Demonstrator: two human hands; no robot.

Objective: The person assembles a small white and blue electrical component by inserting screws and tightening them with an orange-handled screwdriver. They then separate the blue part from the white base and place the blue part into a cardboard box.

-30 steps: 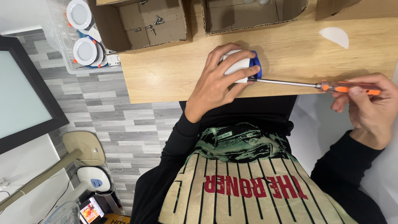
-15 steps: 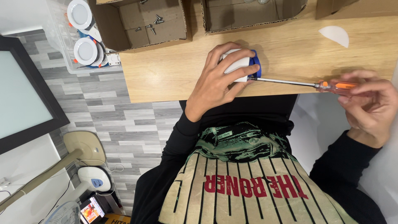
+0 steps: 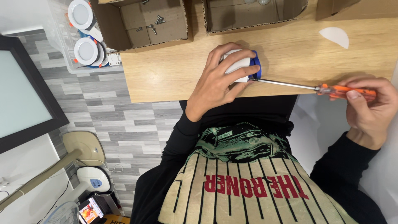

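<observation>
My left hand (image 3: 219, 79) grips a small white and blue round fitting (image 3: 242, 66) pressed down near the front edge of the wooden table (image 3: 166, 74). An orange-handled screwdriver (image 3: 323, 88) lies almost level along the table edge, its metal tip touching the fitting's blue side. My right hand (image 3: 369, 105) is closed around the orange handle, off the table's right end.
Two open cardboard boxes stand at the table's back: the left box (image 3: 143, 23) holds several loose screws, the other box (image 3: 253, 14) is beside it. A white half-round piece (image 3: 336, 36) lies at right. White round lamps (image 3: 85, 35) fill a clear bin at left.
My right hand has shifted its fingers on the screwdriver handle. The left hand and the fitting stay where they were.
</observation>
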